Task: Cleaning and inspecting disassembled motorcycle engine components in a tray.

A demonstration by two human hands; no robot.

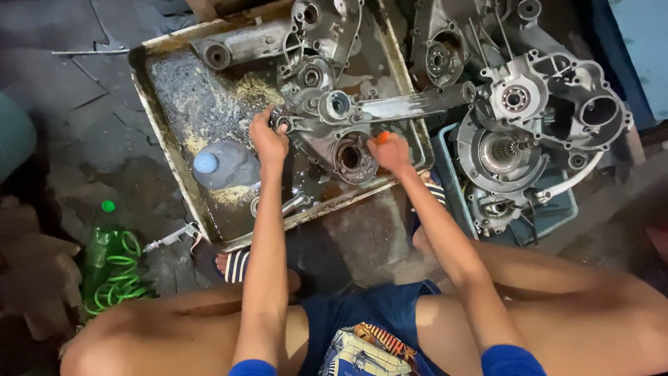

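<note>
A greasy engine crankcase half (327,129) lies in a dirty metal tray (174,174) on the ground. My left hand (268,139) grips the case's left edge near a small bearing hole. My right hand (390,152) holds an orange-handled tool (382,137) against the case, beside a round bearing bore (350,157). The tool's tip is hidden by the hand. Another grey casing part (306,38) lies at the tray's far end.
A clear plastic bottle with a blue cap (223,165) lies in the tray. Cleaner engine cases (550,104) sit on a blue tray (557,212) to the right. A green bottle and coiled green hose (111,268) are at left. My bare knees frame the bottom.
</note>
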